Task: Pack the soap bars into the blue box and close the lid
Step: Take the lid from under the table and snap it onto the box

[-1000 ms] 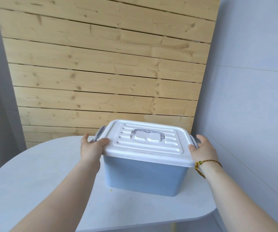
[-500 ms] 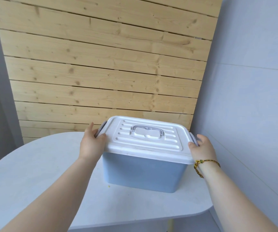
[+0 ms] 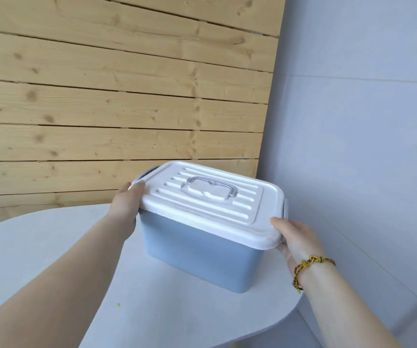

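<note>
blue box (image 3: 197, 254) standing on the pale counter (image 3: 39, 259), toward its right end, close to the corner where the wooden plank wall (image 3: 102, 96) meets the grey wall (image 3: 365, 121). turned a little, near right corner pointing toward the camera. white lid (image 3: 210, 204) seated on top, ribbed, with a grey carry handle (image 3: 212, 188) lying flat in its central recess. grey latch (image 3: 149, 172) showing at the far left end of the lid, another grey latch (image 3: 286, 205) at the right end.

left hand (image 3: 124, 207) pressed against the left end of the box, thumb lying over the lid's edge, fingers hidden behind the side; closed around that end of the lid as far as can be seen. right hand (image 3: 295, 237) cupped around the near right corner, thumb resting on top of the lid rim, fingers curled beneath it. yellow and dark cord bracelet (image 3: 308, 268) on the right wrist. both forearms bare, reaching in from the bottom edge.

soap bars out of sight; contents of the box cannot be told through the closed lid and opaque walls. small yellowish speck (image 3: 118, 305) on the counter, near the left forearm.
</note>
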